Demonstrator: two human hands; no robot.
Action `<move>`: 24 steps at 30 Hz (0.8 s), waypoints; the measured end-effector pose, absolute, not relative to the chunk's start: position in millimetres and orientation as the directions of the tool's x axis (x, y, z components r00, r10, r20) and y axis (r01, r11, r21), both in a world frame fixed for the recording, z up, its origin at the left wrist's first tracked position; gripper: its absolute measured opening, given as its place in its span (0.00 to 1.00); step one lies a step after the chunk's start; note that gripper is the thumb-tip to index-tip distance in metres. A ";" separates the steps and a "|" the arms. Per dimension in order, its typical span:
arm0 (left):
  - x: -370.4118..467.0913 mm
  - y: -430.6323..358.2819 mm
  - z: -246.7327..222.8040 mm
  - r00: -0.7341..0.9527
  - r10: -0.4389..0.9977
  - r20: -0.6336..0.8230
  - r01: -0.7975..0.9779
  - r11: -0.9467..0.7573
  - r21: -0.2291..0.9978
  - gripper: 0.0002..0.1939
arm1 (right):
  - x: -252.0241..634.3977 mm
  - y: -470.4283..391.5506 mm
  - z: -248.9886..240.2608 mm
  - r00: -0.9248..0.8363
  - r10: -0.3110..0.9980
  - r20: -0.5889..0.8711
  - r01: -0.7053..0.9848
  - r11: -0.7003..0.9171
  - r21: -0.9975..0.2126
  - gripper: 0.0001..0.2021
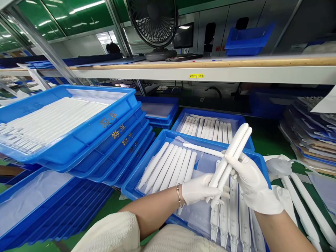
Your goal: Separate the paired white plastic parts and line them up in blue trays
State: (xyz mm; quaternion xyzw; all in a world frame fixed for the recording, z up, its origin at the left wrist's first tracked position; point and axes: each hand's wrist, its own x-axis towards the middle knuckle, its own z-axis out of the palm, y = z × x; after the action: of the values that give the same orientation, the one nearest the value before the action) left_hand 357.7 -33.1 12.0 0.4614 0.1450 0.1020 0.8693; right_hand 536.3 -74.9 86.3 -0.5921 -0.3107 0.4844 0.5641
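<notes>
Both my hands wear white gloves and hold two long white plastic handles [234,151] side by side, tilted over a blue tray [262,162]. My left hand [201,189] is closed around their lower ends. Higher up, my right hand [244,173] grips them near the middle. In the tray below, several smooth white handles [170,167] lie in a row on the left, on plastic film. One more white handle [203,149] lies crosswise along the far side. Several ribbed white pieces [233,220] with narrow ends lie under my hands.
Stacked blue trays [105,140] stand at left, the top one full of white parts. Behind my tray sits another tray [244,122] of white pieces. A shelf [236,71] with a black fan [154,24] crosses above. Stacked sheets [312,133] and loose white pieces [301,203] lie at right.
</notes>
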 end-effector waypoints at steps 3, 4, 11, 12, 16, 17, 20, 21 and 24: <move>353.6 -28.3 9.8 0.989 0.083 -0.125 0.045 0.630 0.776 0.39 | 535.3 -80.2 88.1 0.180 0.949 -0.259 -0.247 -0.211 -0.946 0.23; 352.5 -27.3 9.4 0.993 -0.007 -0.115 0.091 0.656 0.749 0.42 | 535.8 -82.1 86.4 0.094 0.962 -0.258 -0.291 -0.221 -0.931 0.23; 352.1 -30.6 14.0 0.982 -0.105 -0.157 0.189 0.593 0.783 0.38 | 545.8 -81.2 65.7 -0.256 0.963 -0.088 -0.389 -0.186 -0.902 0.20; 352.4 -30.9 16.2 0.985 -0.014 -0.174 0.152 0.560 0.814 0.36 | 546.5 -78.1 65.3 -0.213 0.973 -0.088 -0.381 -0.166 -0.909 0.19; 353.1 -29.3 27.1 0.849 0.427 -0.313 0.222 0.249 0.943 0.22 | 543.7 -63.2 67.5 0.075 0.990 -0.121 -0.290 -0.094 -0.952 0.22; 353.4 -28.9 30.0 0.769 0.543 -0.338 0.317 0.135 0.939 0.20 | 541.6 -60.2 67.7 0.138 0.981 -0.134 -0.226 -0.101 -0.969 0.25; 354.3 -30.0 38.1 0.586 0.765 -0.268 0.578 -0.163 0.800 0.17 | 534.0 -56.1 67.3 0.287 0.946 -0.150 -0.006 -0.155 -0.988 0.28; 354.3 -31.0 40.5 0.575 0.783 -0.238 0.616 -0.222 0.756 0.17 | 532.0 -56.3 67.2 0.316 0.937 -0.146 0.040 -0.166 -0.985 0.27; 353.1 -34.0 45.5 0.629 0.737 -0.249 0.601 -0.257 0.757 0.22 | 531.9 -58.4 66.6 0.328 0.932 -0.152 0.064 -0.183 -0.981 0.23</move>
State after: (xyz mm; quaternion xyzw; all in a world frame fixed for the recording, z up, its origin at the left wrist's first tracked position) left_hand 353.1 -34.0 45.5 0.7889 0.4237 0.0776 0.4383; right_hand 531.9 -58.4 66.6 -0.6385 -0.3901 0.4285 0.5064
